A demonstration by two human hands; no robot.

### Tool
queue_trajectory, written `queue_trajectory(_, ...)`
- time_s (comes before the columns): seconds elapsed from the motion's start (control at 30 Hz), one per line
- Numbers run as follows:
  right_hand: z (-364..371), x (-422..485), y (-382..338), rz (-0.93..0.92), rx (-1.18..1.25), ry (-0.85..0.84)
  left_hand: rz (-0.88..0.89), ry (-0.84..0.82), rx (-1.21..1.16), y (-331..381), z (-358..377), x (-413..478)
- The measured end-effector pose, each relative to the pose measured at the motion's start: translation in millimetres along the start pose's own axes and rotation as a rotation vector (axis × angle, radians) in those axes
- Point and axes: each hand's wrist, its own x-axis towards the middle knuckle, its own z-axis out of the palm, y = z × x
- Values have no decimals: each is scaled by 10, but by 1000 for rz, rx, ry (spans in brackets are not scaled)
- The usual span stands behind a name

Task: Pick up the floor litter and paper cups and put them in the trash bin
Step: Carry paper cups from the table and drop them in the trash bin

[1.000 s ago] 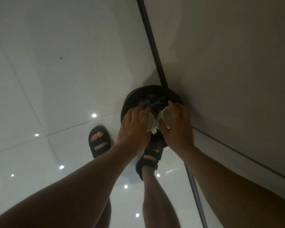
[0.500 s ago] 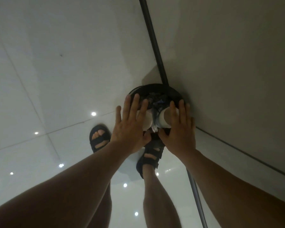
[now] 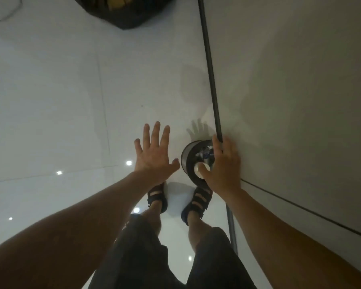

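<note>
half the trash bin [image 3: 184, 158] hidden behind rt hand [image 3: 223, 168], contents blurry.

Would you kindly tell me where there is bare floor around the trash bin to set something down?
Bare floor spreads left of the left hand, and runs along the dark baseboard between the trash bin and the black bag. Crowded: the bin's mouth, covered by the right hand above a paper cup, with the sandals close by.

left grip [image 3: 152, 155] splayed, right grip [image 3: 223, 166] flat
</note>
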Motion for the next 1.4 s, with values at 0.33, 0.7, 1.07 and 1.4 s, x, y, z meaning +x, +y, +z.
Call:
queue_trajectory(0.33, -1168, -654, -1193, -232, -86, 17, -212, 166, -126, -394, -1166, -1388)
queue_trajectory(0.7, -1610, -1612, -1874, -653, -207, -20, -612, 403, -252, -328, -1350, -3167)
queue_trajectory(1.07, -1338, -2905, -2565, -1075, -368, -185, -1143, 634, -457, -324, -644, -5134)
queue_trajectory(1.4, -498, -4618, -3772, -1420, -396, -246, -1476, 809, -588, -954, 262, -6944)
